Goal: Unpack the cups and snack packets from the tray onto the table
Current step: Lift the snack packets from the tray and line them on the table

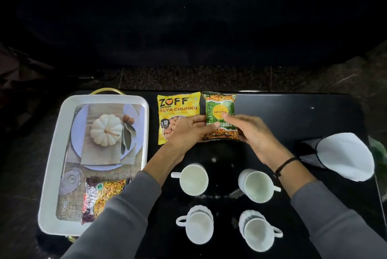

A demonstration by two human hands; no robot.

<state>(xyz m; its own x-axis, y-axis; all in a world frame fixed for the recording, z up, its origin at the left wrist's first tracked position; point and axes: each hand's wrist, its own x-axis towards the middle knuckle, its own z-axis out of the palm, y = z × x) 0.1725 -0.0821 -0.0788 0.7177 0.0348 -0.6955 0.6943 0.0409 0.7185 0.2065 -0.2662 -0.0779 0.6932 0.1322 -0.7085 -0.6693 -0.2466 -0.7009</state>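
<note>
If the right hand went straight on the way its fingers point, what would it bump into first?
The right hand lies on the green packet, pointing left and slightly away. Going straight on, it would probably meet the yellow ZOFF packet first, though the left hand sits close to that line.

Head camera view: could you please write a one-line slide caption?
Left hand and right hand position green packet beside yellow packet; four cups out, last packet in tray.
</note>
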